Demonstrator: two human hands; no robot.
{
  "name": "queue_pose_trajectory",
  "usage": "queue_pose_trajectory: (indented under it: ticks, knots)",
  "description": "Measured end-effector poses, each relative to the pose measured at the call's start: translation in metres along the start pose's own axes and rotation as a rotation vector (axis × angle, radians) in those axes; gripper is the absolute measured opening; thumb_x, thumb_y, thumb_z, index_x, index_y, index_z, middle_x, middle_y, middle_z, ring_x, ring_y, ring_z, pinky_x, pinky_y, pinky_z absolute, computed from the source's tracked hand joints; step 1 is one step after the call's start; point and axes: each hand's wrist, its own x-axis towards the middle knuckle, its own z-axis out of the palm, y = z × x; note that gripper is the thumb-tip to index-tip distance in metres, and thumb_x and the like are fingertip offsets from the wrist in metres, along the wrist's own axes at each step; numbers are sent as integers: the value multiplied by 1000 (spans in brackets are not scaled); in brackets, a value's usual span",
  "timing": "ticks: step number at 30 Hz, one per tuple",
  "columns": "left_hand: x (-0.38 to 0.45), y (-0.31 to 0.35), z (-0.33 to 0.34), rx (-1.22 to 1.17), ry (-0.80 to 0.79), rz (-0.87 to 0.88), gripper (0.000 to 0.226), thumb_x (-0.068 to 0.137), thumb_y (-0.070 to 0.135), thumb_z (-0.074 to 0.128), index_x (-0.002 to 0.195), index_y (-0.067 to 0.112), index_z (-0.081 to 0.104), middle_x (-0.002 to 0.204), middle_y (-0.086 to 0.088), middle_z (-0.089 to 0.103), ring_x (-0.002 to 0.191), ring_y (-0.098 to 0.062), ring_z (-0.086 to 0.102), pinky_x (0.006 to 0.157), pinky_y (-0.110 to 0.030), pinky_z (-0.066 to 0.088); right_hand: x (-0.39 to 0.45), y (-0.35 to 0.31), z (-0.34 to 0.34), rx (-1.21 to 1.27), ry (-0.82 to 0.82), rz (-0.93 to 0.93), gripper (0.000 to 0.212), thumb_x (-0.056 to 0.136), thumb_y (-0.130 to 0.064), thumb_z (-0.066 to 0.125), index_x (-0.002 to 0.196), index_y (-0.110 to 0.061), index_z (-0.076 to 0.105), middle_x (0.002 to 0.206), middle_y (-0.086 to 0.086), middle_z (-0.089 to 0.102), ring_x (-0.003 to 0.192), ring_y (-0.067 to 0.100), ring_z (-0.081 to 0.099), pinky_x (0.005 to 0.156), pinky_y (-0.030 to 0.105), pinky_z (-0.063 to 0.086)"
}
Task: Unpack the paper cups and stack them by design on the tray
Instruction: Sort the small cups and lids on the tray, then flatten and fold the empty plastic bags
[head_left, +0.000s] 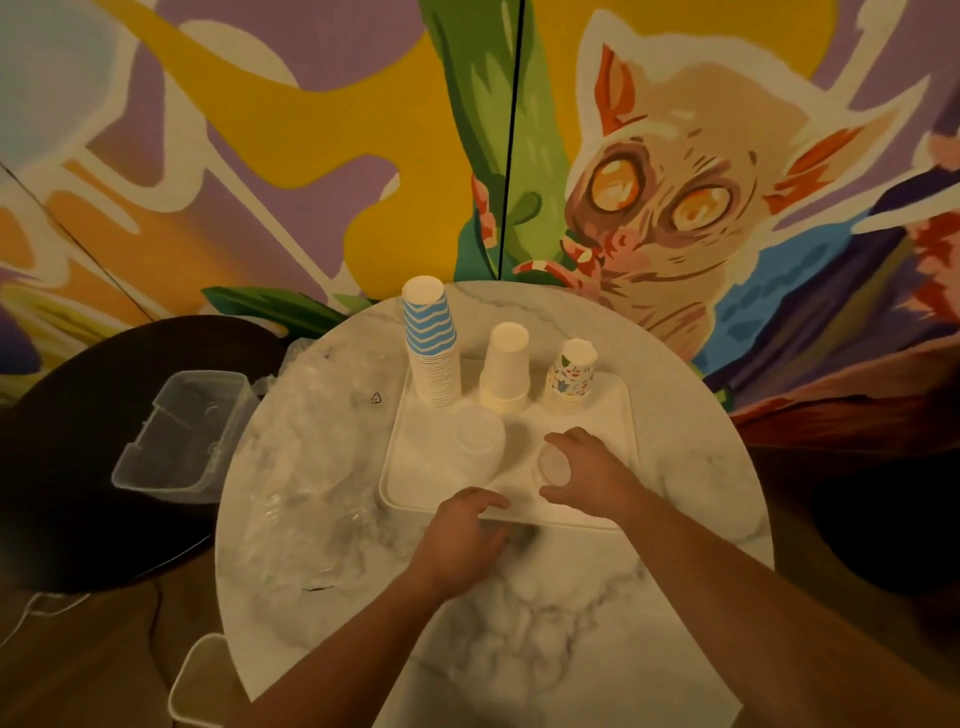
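1. round white marble-patterned table (675, 467), seen from above; a white rectangular plastic tray (608, 415) sits on its far half.
2. along the tray's far edge, three upside-down stacks of paper cups in a row: a tall stack of blue-and-white zigzag cups (430, 343) on the left, a shorter stack of plain white cups (505, 366) in the middle, a short stack of white cups with small coloured prints (571, 375) on the right. stacks stand near one another, not touching.
3. nearer on the tray, left of centre, a pale translucent stack of cups (479, 439); blurred, design cannot be told.
4. right hand (587, 470) over the tray's near right part, fingers curled round a small translucent cup-like piece (551, 462), thumb below it.
5. left hand (467, 535) at the tray's near edge, fingers bent down over the rim; whether it grips the rim or only rests on it, cannot tell.
6. crumpled clear plastic wrapping (311, 467) covers the table's left side, beside the tray.
7. clear plastic storage box (182, 431) lies on a dark round table (78, 467) to the left.
8. painted mural wall (675, 182) behind.
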Motion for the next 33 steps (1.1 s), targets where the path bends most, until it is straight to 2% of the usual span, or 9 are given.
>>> queue_pose_trajectory:
  ticks: [2,5,14,19,22,24,27,29,33]
  knots:
    - [-2,-3,-2,6,0,-3,31,86,17,71,117,20,71,121,3,67,106,-8,60,83,2,35,7,-1,7,-96,-34,-16,88,81,-47,74,154,-20,33,149,4,39,134,27,39,111,38,37]
    - [-6,-6,-5,-25,24,-17,26,89,19,70,115,19,72,117,6,69,103,-8,62,81,2,36,13,-1,13,-108,-45,-16,88,84,-44,73,155,-18,29,152,5,37,136,29,39,111,38,36]
    - [-14,-11,-11,-117,-5,-27,15,94,21,64,103,19,75,101,10,74,93,-3,67,84,-17,51,14,5,17,77,-13,-20,96,79,-42,81,156,-26,26,153,4,36,138,23,39,112,37,37]
    - [-18,-7,-17,-186,-18,-7,15,96,26,63,102,21,76,99,13,73,92,-1,67,84,-18,53,8,8,7,175,52,-37,89,79,-41,81,153,-25,34,154,2,34,140,20,36,116,36,33]
    - [-21,-8,-23,-240,-2,-21,14,96,26,63,101,22,76,95,13,73,90,-1,66,80,-14,52,-3,0,1,246,313,-99,59,88,-35,73,141,-22,51,142,0,48,131,20,46,108,38,42]
    - [-22,-11,-29,-263,32,-31,13,97,25,64,100,23,76,93,16,73,88,0,65,78,-11,50,-14,-19,-4,354,498,-131,38,91,-25,70,128,-22,60,126,-5,55,114,15,55,91,30,49]
    - [-24,-20,-44,-298,109,-51,12,97,23,64,99,25,76,90,20,73,84,-2,65,74,-10,48,-29,-65,-9,550,657,-160,20,91,-11,67,108,-21,66,102,-7,63,88,8,61,73,15,46]
    - [-24,-29,-58,-318,180,-69,12,96,19,65,97,25,75,89,21,72,83,-2,66,72,-10,48,-34,-98,-6,667,655,-187,18,89,-4,66,97,-20,67,91,-6,66,78,7,62,69,11,45]
    - [-21,-54,-96,-329,328,-128,16,96,15,64,92,28,72,88,17,71,82,-1,64,71,-10,48,-25,-162,16,776,463,-221,17,88,0,64,89,-16,70,77,-17,68,69,2,61,67,11,46]
